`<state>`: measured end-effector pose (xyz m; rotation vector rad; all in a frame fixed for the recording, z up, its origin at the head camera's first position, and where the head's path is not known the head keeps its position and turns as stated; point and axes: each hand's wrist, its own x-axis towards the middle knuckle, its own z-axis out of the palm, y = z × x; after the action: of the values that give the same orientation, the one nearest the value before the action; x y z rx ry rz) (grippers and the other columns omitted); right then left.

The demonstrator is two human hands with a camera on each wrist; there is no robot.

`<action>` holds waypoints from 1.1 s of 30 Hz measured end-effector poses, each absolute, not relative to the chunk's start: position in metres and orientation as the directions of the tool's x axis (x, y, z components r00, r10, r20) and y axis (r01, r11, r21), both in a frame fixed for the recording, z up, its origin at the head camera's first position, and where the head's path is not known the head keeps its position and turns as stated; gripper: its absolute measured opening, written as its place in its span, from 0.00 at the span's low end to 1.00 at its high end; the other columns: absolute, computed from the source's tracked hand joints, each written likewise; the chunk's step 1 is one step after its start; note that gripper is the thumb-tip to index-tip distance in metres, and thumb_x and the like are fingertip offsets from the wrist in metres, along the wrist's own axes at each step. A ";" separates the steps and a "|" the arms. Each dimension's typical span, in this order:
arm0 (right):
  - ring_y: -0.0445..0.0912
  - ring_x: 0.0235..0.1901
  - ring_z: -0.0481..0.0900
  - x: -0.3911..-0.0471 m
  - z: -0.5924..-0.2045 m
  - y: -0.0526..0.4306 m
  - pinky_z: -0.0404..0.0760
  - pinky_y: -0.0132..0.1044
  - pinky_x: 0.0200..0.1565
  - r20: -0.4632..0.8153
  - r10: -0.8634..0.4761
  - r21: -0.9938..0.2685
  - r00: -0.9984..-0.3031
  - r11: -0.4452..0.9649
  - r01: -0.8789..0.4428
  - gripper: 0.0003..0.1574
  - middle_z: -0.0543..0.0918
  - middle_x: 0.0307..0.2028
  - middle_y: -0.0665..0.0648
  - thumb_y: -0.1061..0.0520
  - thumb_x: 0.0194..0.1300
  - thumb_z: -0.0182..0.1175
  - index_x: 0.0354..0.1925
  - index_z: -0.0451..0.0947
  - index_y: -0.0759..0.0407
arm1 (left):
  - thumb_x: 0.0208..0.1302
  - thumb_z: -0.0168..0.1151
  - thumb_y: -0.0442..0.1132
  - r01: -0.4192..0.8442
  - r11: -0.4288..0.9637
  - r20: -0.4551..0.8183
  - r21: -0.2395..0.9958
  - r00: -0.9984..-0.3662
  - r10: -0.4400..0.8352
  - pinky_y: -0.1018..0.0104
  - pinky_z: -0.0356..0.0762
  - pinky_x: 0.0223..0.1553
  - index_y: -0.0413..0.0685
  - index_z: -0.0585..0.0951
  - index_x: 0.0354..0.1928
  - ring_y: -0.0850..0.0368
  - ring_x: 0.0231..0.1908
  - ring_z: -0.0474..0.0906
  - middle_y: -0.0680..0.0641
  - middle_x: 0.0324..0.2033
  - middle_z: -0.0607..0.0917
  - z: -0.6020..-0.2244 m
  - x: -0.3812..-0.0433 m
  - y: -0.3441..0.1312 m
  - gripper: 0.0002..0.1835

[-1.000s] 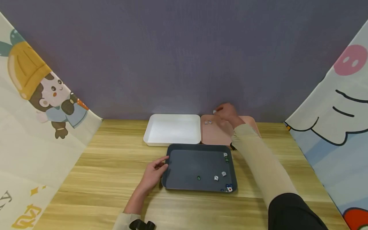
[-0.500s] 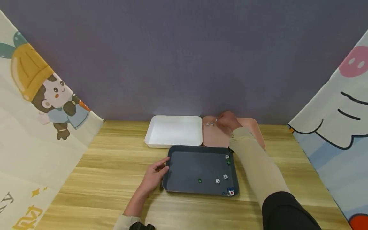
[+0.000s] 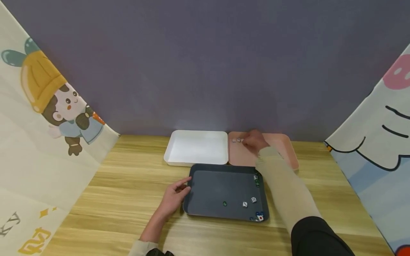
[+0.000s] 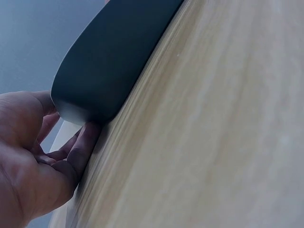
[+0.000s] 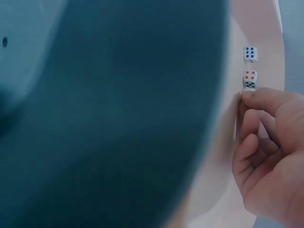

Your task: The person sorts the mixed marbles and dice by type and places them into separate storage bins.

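Note:
My right hand point(image 3: 255, 139) pinches a white die point(image 5: 248, 90) low over the back of the pink tray point(image 3: 240, 158), its fingers largely covering the die. Two more white dice stand in line beside it: one with blue dots point(image 5: 250, 53) on top, the other with red dots point(image 5: 250, 77) on top. At the near left, my left hand point(image 3: 173, 199) holds the left edge of the dark grey tray point(image 3: 208, 185). Fingertips rest on its rim and against the outside of its wall in the left wrist view.
Inside the dark tray lie white dice point(image 3: 245, 204), a green piece point(image 3: 225, 203) near the middle, more green pieces point(image 3: 257, 183) at the right, and small blue pieces in the near right corner. A white tray point(image 3: 196, 147) adjoins the pink one. A grey wall point(image 3: 205, 71) rises behind.
My right hand has come down with the die from above the pink tray's back edge to beside the two dice there. The left hand stays at the dark tray; the head view shifts slightly.

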<state>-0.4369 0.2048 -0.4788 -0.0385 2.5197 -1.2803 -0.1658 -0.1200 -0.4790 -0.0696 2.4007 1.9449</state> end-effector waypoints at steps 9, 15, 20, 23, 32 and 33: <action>0.49 0.20 0.60 -0.426 -0.479 0.222 0.67 0.41 0.26 -0.264 -0.196 -0.834 -0.944 0.538 0.122 0.14 0.69 0.22 0.56 0.72 0.56 0.58 0.19 0.70 0.61 | 0.66 0.63 0.33 -0.070 0.203 -0.061 0.977 -0.997 -0.048 0.67 0.74 0.33 0.45 0.80 0.59 0.54 0.34 0.74 0.44 0.36 0.78 -0.517 -0.172 -0.120 0.20; 0.54 0.29 0.76 -0.423 -0.444 0.236 0.77 0.48 0.37 -0.214 -0.277 -0.688 -0.937 0.723 -0.057 0.16 0.81 0.38 0.67 0.62 0.64 0.57 0.47 0.80 0.72 | 0.66 0.61 0.30 -0.063 0.203 -0.062 0.977 -0.998 -0.010 0.67 0.75 0.37 0.37 0.78 0.60 0.55 0.36 0.74 0.43 0.36 0.78 -0.488 -0.165 -0.112 0.20; 0.53 0.32 0.79 -0.419 -0.417 0.235 0.78 0.47 0.39 -0.128 -0.331 -0.630 -0.935 0.755 -0.181 0.23 0.79 0.50 0.70 0.59 0.67 0.58 0.56 0.76 0.71 | 0.66 0.61 0.30 -0.058 0.203 -0.058 0.977 -0.998 -0.007 0.68 0.75 0.38 0.37 0.78 0.60 0.55 0.36 0.75 0.43 0.36 0.78 -0.488 -0.166 -0.112 0.20; 0.53 0.33 0.81 -0.411 -0.403 0.233 0.79 0.46 0.38 -0.098 -0.365 -0.624 -0.926 0.748 -0.229 0.23 0.78 0.52 0.69 0.58 0.68 0.58 0.56 0.76 0.71 | 0.66 0.61 0.30 -0.057 0.193 -0.055 0.980 -0.998 -0.013 0.68 0.75 0.37 0.37 0.78 0.60 0.55 0.36 0.75 0.43 0.36 0.78 -0.487 -0.167 -0.114 0.20; 0.49 0.31 0.81 -0.365 -0.378 0.229 0.80 0.45 0.35 -0.038 -0.496 -0.566 -0.868 0.726 -0.390 0.16 0.81 0.46 0.63 0.56 0.69 0.60 0.51 0.81 0.63 | 0.67 0.61 0.31 -0.059 0.222 -0.057 0.973 -0.998 -0.014 0.67 0.75 0.38 0.37 0.77 0.60 0.53 0.37 0.76 0.41 0.37 0.80 -0.483 -0.170 -0.119 0.20; 0.48 0.30 0.81 -0.358 -0.376 0.228 0.80 0.45 0.35 -0.027 -0.516 -0.555 -0.856 0.721 -0.416 0.15 0.83 0.44 0.61 0.57 0.68 0.60 0.50 0.82 0.62 | 0.67 0.61 0.31 -0.059 0.222 -0.057 0.973 -0.998 -0.017 0.67 0.75 0.38 0.37 0.77 0.60 0.53 0.38 0.76 0.41 0.37 0.80 -0.486 -0.172 -0.120 0.20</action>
<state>-0.3585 0.2284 -0.3761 -0.7501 2.7445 -0.8199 -0.1722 -0.1200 -0.4855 -0.0758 2.4288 1.9375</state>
